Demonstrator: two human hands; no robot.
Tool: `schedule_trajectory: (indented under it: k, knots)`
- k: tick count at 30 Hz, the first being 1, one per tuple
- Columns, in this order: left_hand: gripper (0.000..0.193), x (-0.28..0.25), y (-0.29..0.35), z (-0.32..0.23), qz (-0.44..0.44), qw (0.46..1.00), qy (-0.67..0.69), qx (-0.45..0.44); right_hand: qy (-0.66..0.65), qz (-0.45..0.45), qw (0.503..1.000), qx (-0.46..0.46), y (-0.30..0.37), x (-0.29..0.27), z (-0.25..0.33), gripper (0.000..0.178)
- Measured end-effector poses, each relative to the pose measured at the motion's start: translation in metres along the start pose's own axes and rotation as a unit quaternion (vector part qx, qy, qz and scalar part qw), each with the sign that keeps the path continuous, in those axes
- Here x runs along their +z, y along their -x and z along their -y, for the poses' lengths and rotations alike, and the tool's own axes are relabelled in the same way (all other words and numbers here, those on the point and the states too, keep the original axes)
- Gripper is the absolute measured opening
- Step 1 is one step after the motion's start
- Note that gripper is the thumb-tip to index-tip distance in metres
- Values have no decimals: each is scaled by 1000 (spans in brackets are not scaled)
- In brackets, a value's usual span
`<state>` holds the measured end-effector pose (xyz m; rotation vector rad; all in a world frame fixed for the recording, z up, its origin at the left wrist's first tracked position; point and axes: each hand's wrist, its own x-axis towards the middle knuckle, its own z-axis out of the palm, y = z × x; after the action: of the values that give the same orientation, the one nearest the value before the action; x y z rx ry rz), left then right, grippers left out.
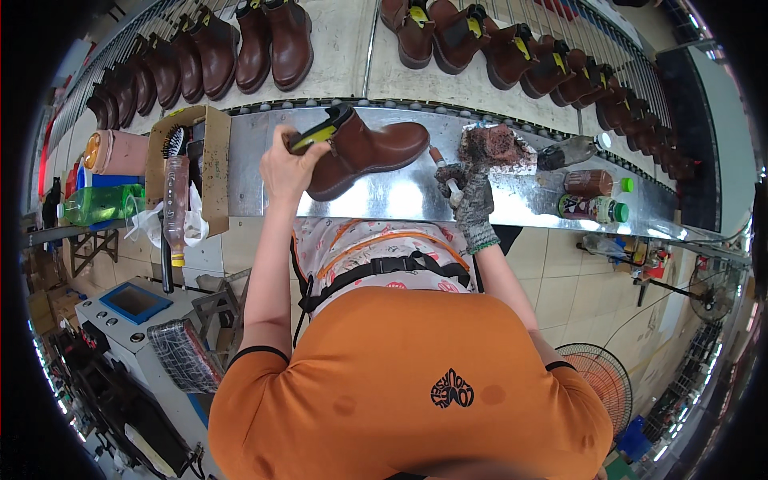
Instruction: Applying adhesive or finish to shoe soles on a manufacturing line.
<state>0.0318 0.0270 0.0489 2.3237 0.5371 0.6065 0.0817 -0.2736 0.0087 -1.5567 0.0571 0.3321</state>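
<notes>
My left hand (286, 164) is closed on the top of a brown leather ankle boot (364, 152), its thumb at the yellow-marked collar. The boot is tilted over the metal ledge, toe pointing right. My right hand (478, 204) wears a stained grey knit glove and is closed around a slim tool (436, 156) with a reddish-brown end; its exact kind cannot be made out. Just beyond that hand lies a clump of brown-stained cloth or sponge (500, 144) on a smeared sheet.
Rows of brown boots (292, 48) stand on the conveyor (344, 48) beyond the metal ledge (384, 204). To the left are a cardboard box (212, 172) with a brush (174, 142) and a green bottle (104, 206). Several bottles (588, 182) lie at right. A fan (596, 376) stands behind.
</notes>
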Motion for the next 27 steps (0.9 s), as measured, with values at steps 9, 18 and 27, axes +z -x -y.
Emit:
schedule_trajectory:
  k: [9, 18, 27]
  knots:
    - [53, -19, 51, -47, 163, 962, 119, -185, 192, 37, 962, -190, -13, 18, 8, 7]
    - [63, -11, 80, -41, 249, 812, 367, -380, 258, 155, 938, -174, 8, 25, 24, 12]
    - [83, -5, 82, -46, 282, 758, 416, -417, 72, 191, 976, 82, 28, -2, 62, 8]
